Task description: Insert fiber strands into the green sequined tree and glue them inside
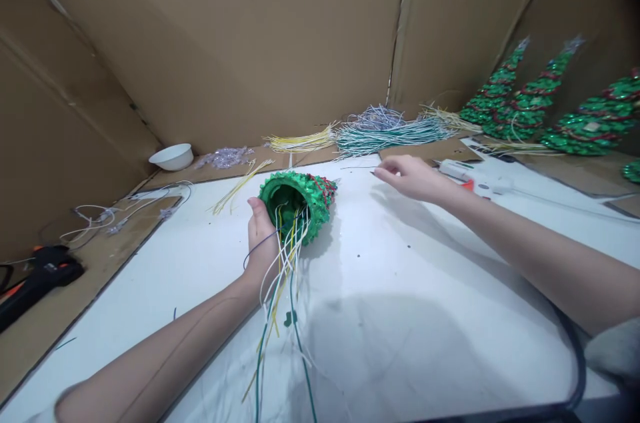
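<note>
Tree (pixel 316 218) is lying sideways, our left hand (pixel 261 233) cupping it, likely leaving wires (pixel 284 264) reachable; our right hand (pixel 407 176) is pinching a dark strand (pixel 360 168).

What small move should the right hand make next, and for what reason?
Probably bring the right hand, apparently pinching a thin dark strand, toward the green tree: the left hand holds it tipped, and loose wires hang from its open base.

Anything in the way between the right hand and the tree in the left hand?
Nothing solid visible. Between the right hand and the tree in the left hand, I see white tabletop and a thin dark wire.
</note>
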`<action>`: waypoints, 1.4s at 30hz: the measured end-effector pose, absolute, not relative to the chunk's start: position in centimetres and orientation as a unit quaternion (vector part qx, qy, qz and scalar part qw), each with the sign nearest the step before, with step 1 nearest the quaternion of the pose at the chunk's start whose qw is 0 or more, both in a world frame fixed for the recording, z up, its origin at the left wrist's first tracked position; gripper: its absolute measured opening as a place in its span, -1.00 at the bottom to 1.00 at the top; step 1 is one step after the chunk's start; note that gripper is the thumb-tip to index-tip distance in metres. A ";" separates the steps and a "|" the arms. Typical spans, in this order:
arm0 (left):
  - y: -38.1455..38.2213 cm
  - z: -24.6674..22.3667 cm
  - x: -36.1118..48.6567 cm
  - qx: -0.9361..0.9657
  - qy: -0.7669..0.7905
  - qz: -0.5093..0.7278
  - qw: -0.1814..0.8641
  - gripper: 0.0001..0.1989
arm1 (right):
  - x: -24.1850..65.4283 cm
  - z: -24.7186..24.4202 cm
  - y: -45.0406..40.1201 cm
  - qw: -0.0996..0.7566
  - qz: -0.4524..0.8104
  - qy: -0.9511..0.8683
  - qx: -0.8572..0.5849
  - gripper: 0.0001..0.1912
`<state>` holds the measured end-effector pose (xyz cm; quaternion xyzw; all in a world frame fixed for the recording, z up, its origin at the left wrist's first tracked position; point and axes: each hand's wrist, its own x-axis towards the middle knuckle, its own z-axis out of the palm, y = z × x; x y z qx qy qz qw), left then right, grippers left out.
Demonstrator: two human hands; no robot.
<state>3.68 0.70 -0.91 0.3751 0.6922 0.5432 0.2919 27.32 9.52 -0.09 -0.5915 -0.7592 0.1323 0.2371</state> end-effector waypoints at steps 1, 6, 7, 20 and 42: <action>0.6 -1.1 3.6 0.394 0.685 0.542 0.286 -0.35 | 26.5 0.0 9.0 0.247 0.239 -0.748 -0.568 -0.67; 0.5 -2.7 3.2 0.554 0.582 0.556 0.212 -0.39 | 22.8 -0.3 6.5 0.264 0.575 -0.600 -0.489 -0.40; 0.5 -3.0 3.1 0.584 0.556 0.559 0.193 -0.40 | 22.4 -0.4 6.2 0.275 0.597 -0.576 -0.486 -0.39; 0.4 -3.4 3.2 0.750 0.363 0.544 0.102 -0.50 | 21.7 0.9 4.3 0.362 0.646 -0.485 -0.466 -0.52; 0.1 -3.1 3.6 0.745 0.442 0.400 0.300 -0.65 | 21.8 -0.6 5.3 0.548 0.552 -0.503 -0.376 -0.59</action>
